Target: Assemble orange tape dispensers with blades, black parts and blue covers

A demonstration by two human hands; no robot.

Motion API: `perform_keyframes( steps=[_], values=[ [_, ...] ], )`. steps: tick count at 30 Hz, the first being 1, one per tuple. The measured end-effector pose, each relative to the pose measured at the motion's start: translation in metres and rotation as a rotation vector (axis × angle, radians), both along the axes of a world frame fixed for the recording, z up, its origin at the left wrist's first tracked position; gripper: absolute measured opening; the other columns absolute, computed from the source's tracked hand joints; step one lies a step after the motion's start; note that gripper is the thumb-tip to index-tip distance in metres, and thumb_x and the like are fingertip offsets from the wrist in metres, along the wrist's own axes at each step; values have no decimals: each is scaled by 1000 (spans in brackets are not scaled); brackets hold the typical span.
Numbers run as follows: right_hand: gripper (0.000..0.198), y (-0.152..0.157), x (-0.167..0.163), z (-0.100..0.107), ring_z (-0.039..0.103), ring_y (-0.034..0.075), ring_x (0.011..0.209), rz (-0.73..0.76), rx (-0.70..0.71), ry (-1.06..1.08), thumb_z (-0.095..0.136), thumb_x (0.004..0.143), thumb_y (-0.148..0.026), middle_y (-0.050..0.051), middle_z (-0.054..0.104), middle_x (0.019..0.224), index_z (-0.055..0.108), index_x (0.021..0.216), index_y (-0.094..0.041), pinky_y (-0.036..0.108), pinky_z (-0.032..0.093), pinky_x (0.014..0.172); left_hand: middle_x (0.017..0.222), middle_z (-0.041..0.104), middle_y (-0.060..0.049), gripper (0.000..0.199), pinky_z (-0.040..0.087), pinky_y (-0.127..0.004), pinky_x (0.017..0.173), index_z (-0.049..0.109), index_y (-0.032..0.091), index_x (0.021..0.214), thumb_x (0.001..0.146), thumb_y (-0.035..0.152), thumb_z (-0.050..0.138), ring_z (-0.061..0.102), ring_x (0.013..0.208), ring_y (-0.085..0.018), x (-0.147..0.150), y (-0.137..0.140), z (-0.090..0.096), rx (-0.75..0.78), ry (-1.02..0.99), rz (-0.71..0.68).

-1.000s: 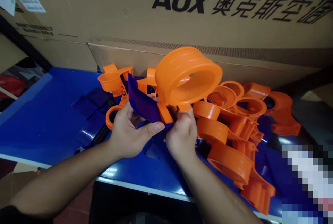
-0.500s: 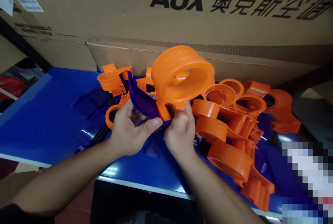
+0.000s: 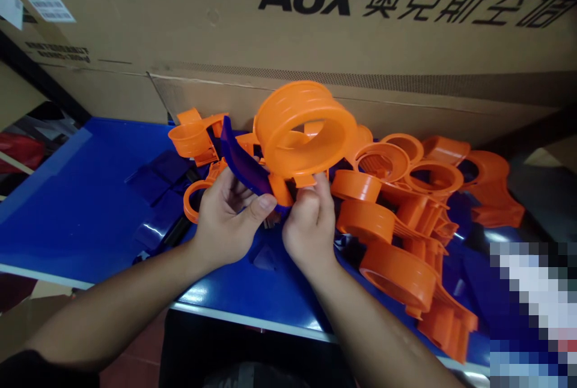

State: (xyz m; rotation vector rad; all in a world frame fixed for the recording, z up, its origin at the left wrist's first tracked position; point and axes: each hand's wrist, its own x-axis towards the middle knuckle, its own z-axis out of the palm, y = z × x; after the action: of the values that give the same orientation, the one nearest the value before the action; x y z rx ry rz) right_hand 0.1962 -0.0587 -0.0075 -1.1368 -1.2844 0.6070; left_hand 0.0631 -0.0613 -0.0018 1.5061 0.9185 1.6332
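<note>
Above the middle of the table, an orange plastic tape dispenser [image 3: 311, 156] is held up with its wide hollow ring tilted toward me. A curved dark blue plastic piece [image 3: 246, 165] meets its base on the left. My left hand [image 3: 229, 219] is closed round the blue piece, thumb on its lower edge near the joint. My right hand [image 3: 311, 219] is wrapped round the lower part of the dispenser under the ring; most of those fingers are hidden behind it.
Several orange dispensers [image 3: 376, 222] are heaped at the right. More orange parts [image 3: 189, 138] and dark blue pieces [image 3: 157, 177] lie at the left on the blue table [image 3: 67, 207]. A large cardboard box [image 3: 180, 21] stands along the back.
Both hands have shifted slightly left with the dispenser. Its ring and the blue piece have turned a little; the grips look the same.
</note>
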Motion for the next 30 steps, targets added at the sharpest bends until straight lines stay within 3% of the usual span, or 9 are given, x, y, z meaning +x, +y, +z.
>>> perform_keyframes(
  steps=[7,11,17,23,27,30],
  values=[
    [17,1,-1,2,64,24,99,13,-18,55,42,102,-29,-1,55,77,58,97,-25,37,50,88,92,77,-3,35,65,-30,81,68,21,104,93,50,85,77,89,-19,-3,-1,-2,38,15,-29],
    [19,0,0,2,63,23,97,2,-35,46,41,101,-29,0,61,85,60,99,-24,36,49,87,98,78,-2,33,63,-24,77,69,21,111,92,42,87,76,85,-14,-2,0,-4,66,7,-48],
    [21,0,1,2,62,22,94,17,-36,45,40,103,-28,4,69,102,61,104,-23,37,48,84,87,74,0,32,61,-25,74,69,20,104,94,45,85,71,75,-13,-1,1,-5,117,38,9],
    [22,1,1,2,61,22,92,-2,-36,8,41,102,-29,4,69,97,62,103,-23,36,47,80,90,75,-1,32,62,-25,75,67,19,105,97,48,81,74,79,-14,1,1,-4,157,73,29],
    [22,1,1,3,60,20,84,0,-50,15,41,103,-29,2,67,90,61,102,-23,35,45,75,108,75,-5,42,64,-27,80,62,22,126,100,50,78,77,92,-16,4,2,-6,169,69,10],
    [21,2,1,4,59,19,80,-5,-67,22,42,104,-32,0,67,89,61,100,-24,35,45,74,113,69,-2,57,62,-25,72,45,32,144,100,49,78,75,84,-12,7,2,-11,223,61,31]
  ],
)
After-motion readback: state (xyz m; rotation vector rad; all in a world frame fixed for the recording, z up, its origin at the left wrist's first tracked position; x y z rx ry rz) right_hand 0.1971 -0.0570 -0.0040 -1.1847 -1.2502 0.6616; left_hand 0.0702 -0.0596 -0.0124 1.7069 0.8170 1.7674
